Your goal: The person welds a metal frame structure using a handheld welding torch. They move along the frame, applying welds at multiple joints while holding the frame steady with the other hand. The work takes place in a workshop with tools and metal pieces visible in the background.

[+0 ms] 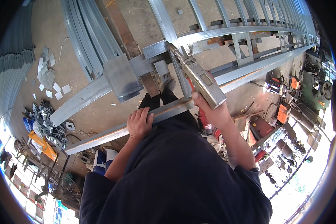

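The right hand (pixel 209 108) grips a welding torch (pixel 199 76) aimed toward eleven o'clock at the steel frame (pixel 227 33); the left hand (pixel 139 123) clasps a steel rail (pixel 100 136).

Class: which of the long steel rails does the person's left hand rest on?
The nearest rail, running just in front of the body; the left hand grips its edge, while the other rails lie beyond.
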A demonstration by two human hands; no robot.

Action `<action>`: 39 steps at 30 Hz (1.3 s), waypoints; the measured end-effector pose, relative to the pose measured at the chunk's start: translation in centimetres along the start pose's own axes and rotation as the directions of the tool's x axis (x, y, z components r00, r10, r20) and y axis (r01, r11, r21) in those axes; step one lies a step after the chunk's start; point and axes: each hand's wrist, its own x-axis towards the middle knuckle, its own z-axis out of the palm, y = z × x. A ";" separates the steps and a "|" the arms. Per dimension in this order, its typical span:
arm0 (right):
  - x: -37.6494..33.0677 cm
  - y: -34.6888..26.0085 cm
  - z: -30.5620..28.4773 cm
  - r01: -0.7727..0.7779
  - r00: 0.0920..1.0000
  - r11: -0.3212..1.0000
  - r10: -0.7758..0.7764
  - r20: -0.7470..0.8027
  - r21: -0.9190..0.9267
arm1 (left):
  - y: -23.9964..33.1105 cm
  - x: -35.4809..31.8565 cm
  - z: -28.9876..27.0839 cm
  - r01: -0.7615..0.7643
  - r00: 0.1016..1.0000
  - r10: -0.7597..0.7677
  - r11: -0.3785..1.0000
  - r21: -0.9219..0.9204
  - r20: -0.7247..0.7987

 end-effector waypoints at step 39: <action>-0.4 -0.5 1.6 0.121 0.991 0.960 -0.131 -0.021 -0.253 | -0.6 -0.2 0.6 -0.035 0.999 0.036 0.999 0.033 -0.036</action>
